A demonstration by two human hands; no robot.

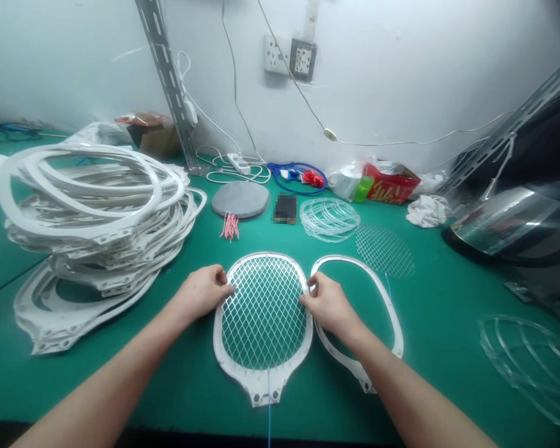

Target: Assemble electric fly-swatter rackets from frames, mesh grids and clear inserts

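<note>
- The metal mesh [266, 305] lies over the white frame [261, 381] at the centre of the frame, its blue wire [269, 410] running to the bottom edge.
- The left hand [208, 289] touches the mesh's left edge, thumb and finger close together; whether they pinch cannot be told.
- The right hand [329, 305] is at the right edge, fingertips similarly narrow, pinch unclear.
- A second white frame [398, 333] lies right of centre, partly behind the right forearm.
- Stacked white frames [105, 231] fill the left.

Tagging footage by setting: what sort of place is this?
Likely a small assembly workshop: a stack of white frames on a green tabletop, a frame with mesh across it, and a separate mesh piece.
</note>
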